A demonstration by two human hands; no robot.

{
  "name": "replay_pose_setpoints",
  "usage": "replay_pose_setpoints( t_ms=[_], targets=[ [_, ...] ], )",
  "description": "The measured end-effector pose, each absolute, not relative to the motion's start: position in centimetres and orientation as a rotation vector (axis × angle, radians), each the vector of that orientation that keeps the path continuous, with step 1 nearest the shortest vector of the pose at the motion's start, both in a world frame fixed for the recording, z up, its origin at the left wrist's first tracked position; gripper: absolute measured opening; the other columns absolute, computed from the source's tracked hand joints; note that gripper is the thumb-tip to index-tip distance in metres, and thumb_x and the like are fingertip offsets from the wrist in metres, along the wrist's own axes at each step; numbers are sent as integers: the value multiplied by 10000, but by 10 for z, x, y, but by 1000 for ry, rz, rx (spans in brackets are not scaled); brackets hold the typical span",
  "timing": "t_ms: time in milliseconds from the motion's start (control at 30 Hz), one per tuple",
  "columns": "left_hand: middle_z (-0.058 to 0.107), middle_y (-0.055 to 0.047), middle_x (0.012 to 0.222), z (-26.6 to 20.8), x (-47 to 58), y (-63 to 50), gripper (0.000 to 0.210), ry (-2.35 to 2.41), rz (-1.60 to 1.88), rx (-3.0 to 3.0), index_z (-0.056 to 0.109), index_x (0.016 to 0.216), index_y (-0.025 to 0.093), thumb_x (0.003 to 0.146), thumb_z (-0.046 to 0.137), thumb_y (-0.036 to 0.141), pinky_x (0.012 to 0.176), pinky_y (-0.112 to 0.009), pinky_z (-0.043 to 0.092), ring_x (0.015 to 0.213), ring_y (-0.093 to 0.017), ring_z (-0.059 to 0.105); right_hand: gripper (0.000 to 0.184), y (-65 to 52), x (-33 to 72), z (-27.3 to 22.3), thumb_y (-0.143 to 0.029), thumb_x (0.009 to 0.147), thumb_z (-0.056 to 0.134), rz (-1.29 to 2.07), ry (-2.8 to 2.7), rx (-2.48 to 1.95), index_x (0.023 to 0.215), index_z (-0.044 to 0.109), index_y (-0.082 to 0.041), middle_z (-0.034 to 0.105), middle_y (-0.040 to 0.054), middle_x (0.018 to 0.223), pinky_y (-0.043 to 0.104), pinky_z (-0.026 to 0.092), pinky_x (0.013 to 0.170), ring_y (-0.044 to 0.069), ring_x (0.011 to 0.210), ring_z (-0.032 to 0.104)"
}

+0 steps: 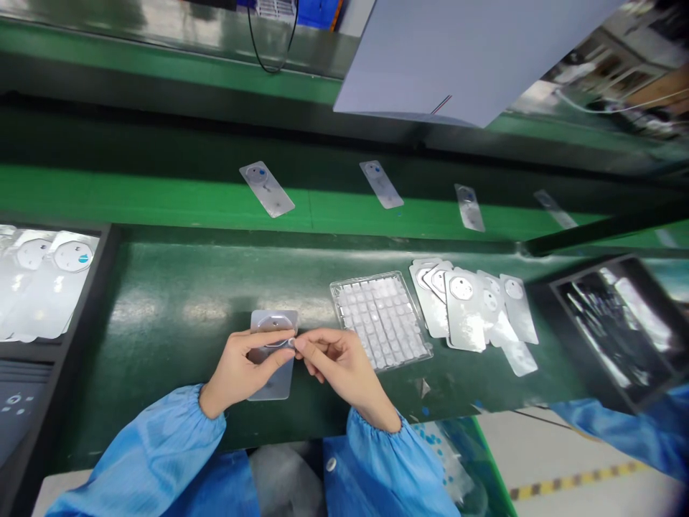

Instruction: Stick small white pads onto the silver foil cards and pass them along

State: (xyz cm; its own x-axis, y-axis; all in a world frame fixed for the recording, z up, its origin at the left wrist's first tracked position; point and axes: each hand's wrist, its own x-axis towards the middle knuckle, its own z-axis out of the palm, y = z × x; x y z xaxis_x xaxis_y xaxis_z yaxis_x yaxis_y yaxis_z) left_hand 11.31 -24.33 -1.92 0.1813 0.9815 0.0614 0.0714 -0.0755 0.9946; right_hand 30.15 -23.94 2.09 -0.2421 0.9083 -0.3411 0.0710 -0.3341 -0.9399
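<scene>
Over a flat grey plate (pixel 273 388) with a round recess, my left hand (pixel 243 368) pinches a small round whitish part (pixel 291 342) between thumb and forefinger. A thin pale wire appears to run from this part back toward the plate. My right hand (pixel 340 364) meets it from the other side, with thumb and forefinger closed at its edge; its other fingers are curled. Right of the hands lies a clear plastic tray (pixel 381 320) filled with rows of small whitish pieces.
Overlapping similar plates (pixel 466 316) lie right of the tray. Others sit in a bin (pixel 105 287) at left. Several single plates (pixel 268 189) rest on the green strip (pixel 188 197) behind. A dark box (pixel 619 323) and a co-worker's blue sleeve (pixel 624 434) are at right. A white panel (pixel 457 57) hangs above.
</scene>
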Motion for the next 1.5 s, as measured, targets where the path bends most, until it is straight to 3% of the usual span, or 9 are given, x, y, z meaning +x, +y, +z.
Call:
replay_pose_setpoints(
  t_ms=[200,367,467,733,967,1100,1200,1367,1500],
  targets=[
    [772,-100,1164,-21,112,-247,366,1132,1068,1281,697,1284,200,929,700,291,970,-362,587,1033,-253,750,315,-244,292,15,-490,852,770,1338,-1233,-1463,804,786,-179,712,44,653,240,483,466,128,494,574],
    [767,-54,973,-22,116,-251,882,1070,1036,1074,120,1657,245,963,660,309,810,-320,608,817,-197,739,272,-245,283,11,-431,900,712,1195,-1335,-1526,831,791,-181,715,38,650,234,473,480,141,527,604],
    [755,-48,960,-20,118,-251,934,1036,1061,1081,33,1672,240,974,649,299,808,-301,592,780,-169,709,278,-246,280,9,-424,924,684,1177,-1379,-1541,834,782,-180,722,35,668,230,454,480,132,521,592],
    [717,-43,1086,-25,116,-252,891,1094,1036,1128,85,1677,275,981,642,286,907,-266,548,884,-138,676,277,-247,275,5,-425,939,664,1129,-1429,-1592,847,769,-186,752,40,724,240,445,512,138,555,609],
    [738,-49,972,-19,113,-250,848,1082,1038,957,330,1622,194,901,748,350,722,-233,570,761,-148,672,472,-234,285,11,-556,835,774,1258,-1406,-1648,589,602,-192,589,-12,506,235,353,455,108,458,478],
    [748,-56,830,-22,117,-243,455,1177,1024,804,743,1116,121,813,831,449,602,-211,533,669,-146,660,538,-224,292,-8,-644,764,814,1514,-1300,-1497,608,552,-201,536,-41,466,221,309,416,91,415,429],
    [746,-64,747,-24,121,-242,397,1133,992,672,725,832,123,762,865,488,602,-243,555,641,-170,686,539,-229,300,-30,-724,863,670,1697,-1084,-1279,786,618,-193,524,-62,448,215,280,370,87,345,385],
    [745,-84,722,-14,104,-208,393,1126,1011,635,719,825,130,712,891,465,569,-281,570,654,-231,730,420,-247,309,-50,-602,969,633,1542,-906,-1137,868,637,-194,554,-47,482,206,310,371,97,368,429],
    [758,-125,897,9,41,-108,493,1397,1199,841,709,1068,116,724,855,436,664,-331,605,823,-281,743,417,-250,306,-53,-586,979,632,1515,-928,-1095,852,655,-189,555,-35,485,203,336,384,100,392,438]
  ],
)
